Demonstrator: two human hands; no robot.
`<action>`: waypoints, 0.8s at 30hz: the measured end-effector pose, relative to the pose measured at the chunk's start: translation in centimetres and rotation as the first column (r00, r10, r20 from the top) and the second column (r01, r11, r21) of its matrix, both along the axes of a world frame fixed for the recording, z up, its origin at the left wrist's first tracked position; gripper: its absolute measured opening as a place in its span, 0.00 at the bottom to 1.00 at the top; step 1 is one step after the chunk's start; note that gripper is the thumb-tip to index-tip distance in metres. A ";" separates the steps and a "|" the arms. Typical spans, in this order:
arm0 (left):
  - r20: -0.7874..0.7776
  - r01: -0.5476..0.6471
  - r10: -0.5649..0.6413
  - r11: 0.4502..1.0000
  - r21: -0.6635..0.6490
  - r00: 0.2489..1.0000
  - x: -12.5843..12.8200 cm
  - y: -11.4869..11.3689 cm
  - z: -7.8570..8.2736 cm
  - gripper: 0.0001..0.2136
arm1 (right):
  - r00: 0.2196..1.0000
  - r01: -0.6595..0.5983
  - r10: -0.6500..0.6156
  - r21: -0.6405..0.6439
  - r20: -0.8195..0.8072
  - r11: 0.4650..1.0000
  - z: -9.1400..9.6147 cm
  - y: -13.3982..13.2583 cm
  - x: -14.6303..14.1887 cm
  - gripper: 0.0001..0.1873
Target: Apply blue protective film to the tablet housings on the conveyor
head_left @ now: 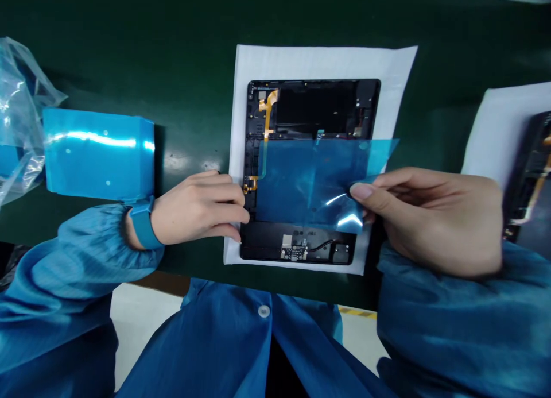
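Note:
An opened tablet (318,108) lies on a white sheet (310,62), its inner parts, orange flex cable (267,119) and small circuit board (295,252) showing. Over its middle is a clear blue plastic film (297,180), whose right part reaches past the tablet's edge. My right hand (430,214) pinches that film between thumb and fingers at its right side. Against the tablet's left edge rests my left hand (204,208), fingers curled at the frame; whether they grip it is hard to make out, though they touch it.
A stack of shiny blue film sheets (99,154) sits to the left, beside a clear plastic bag (21,116). At the right, another opened tablet (531,174) lies on a second white sheet (491,128). The table (172,42) is dark green, with its front edge near my body.

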State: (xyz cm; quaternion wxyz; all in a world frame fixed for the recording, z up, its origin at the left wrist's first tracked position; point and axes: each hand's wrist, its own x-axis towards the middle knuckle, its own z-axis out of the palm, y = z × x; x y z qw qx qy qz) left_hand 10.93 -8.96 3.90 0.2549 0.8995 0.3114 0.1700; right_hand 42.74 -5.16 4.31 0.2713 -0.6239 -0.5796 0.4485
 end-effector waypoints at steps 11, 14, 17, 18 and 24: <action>-0.006 -0.006 0.006 0.999 -0.032 1.000 0.0 0.0 0.1 0.13 | 1.000 0.017 -0.017 -0.017 -0.008 1.000 0.3 0.2 -0.6 0.17; 0.004 -0.001 0.001 1.000 -0.018 1.000 -0.1 0.0 0.1 0.13 | 0.999 0.020 -0.021 -0.015 -0.031 1.000 0.2 0.1 -0.5 0.16; 0.009 -0.004 0.004 1.000 -0.031 1.000 0.0 0.0 0.0 0.13 | 1.000 0.019 -0.019 -0.017 -0.019 1.000 0.2 0.0 -0.3 0.15; 0.004 -0.006 0.006 0.999 -0.040 1.000 0.0 0.0 0.0 0.13 | 1.000 0.017 -0.017 -0.018 -0.009 1.000 0.2 0.0 -0.3 0.15; -0.019 -0.007 0.006 0.998 -0.064 1.000 -0.1 0.0 -0.1 0.14 | 1.000 -0.005 0.005 -0.002 0.004 1.000 0.1 0.1 -0.3 0.14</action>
